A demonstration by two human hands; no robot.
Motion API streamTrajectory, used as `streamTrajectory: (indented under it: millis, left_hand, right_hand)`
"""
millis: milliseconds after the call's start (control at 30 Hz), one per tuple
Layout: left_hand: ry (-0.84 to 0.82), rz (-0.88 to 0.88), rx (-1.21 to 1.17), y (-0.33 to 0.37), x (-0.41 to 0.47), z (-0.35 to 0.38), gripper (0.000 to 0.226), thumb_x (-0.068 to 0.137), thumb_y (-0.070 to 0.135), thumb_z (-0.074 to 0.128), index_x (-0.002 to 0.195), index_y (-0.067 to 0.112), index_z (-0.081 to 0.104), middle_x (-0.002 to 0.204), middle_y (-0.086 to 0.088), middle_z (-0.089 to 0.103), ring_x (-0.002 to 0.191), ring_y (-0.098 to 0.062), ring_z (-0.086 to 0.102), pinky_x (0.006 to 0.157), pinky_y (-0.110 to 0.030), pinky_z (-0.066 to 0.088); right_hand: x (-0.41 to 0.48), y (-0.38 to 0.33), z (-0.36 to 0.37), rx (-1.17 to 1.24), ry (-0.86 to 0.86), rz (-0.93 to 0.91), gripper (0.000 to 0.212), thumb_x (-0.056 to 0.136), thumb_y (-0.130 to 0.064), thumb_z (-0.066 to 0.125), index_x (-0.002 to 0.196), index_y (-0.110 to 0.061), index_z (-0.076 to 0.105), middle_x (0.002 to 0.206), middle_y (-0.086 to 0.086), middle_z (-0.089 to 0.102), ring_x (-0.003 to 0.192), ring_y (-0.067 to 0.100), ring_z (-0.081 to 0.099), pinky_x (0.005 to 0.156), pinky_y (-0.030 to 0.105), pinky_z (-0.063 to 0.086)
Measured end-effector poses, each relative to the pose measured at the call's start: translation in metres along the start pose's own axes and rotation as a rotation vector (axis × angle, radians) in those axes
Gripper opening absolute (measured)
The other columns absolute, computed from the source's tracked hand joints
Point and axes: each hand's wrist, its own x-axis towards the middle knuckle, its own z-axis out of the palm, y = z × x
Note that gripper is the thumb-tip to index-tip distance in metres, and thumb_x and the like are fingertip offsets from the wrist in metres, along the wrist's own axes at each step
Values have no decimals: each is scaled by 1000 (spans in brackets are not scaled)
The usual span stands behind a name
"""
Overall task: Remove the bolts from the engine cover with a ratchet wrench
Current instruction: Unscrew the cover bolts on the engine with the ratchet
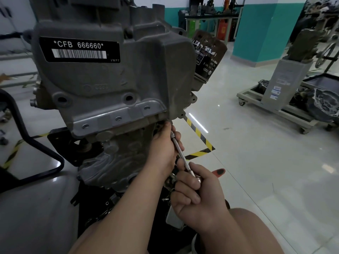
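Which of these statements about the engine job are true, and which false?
1. The right hand grips the ratchet wrench handle. True.
2. The left hand rests on the floor. False: it holds the wrench's head at the lower corner of the engine cover.
3. The label on the cover reads CFB 666660. True.
4. The oil filter lies on the floor. False: it is mounted just right of the cover.

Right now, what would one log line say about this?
right hand: grips ratchet wrench handle | left hand: holds wrench head | place: under engine cover lower corner
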Motion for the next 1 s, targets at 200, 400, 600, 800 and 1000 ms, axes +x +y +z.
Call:
streamTrajectory:
  millis: [200, 400, 600, 800, 1000]
  left_hand:
    - [22, -12, -25, -2, 1, 3, 32, 101, 37, 44, 74, 19, 48, 45, 9, 47, 33, -7, 39, 40, -14, 35]
    - [48, -31, -25, -1, -1, 6, 32, 100, 37, 45, 73, 20, 48, 45, 9, 44, 34, -7, 36, 43, -20, 33]
    - [23, -40, -43, 3, -1, 5, 33, 102, 34, 43, 73, 17, 47, 49, 7, 44, 38, -8, 36, 49, -23, 30]
    - [-31, -37, -54, 3, -3, 3, 34, 103, 35, 39, 74, 17, 46, 46, 7, 44, 34, -10, 36, 43, -21, 38]
    - [-94, -100, -135, 2, -2, 2, 38, 102, 39, 39, 73, 17, 48, 48, 5, 45, 36, -12, 38, 41, -20, 40]
  right_hand:
    - [0, 0, 1, -402, 141, -172, 18, 86, -24, 50, 88, -8, 58, 42, 0, 37, 27, 11, 24, 34, 20, 26]
    - [-5, 0, 4, -1446, 416, -674, 29, 92, -22, 49, 71, -8, 62, 45, -5, 42, 39, 8, 36, 41, 19, 29]
    - [-8, 4, 6, -2067, 537, -816, 30, 88, -39, 48, 62, -28, 36, 52, -9, 46, 48, 6, 44, 44, 21, 25]
    - [-5, 4, 10, -1225, 392, -580, 26, 92, -15, 52, 73, 1, 61, 46, 1, 39, 37, 13, 32, 40, 22, 29]
    - [-5, -2, 10, -150, 63, -128, 14, 78, -19, 54, 77, -7, 60, 41, -3, 34, 28, 8, 18, 34, 20, 23]
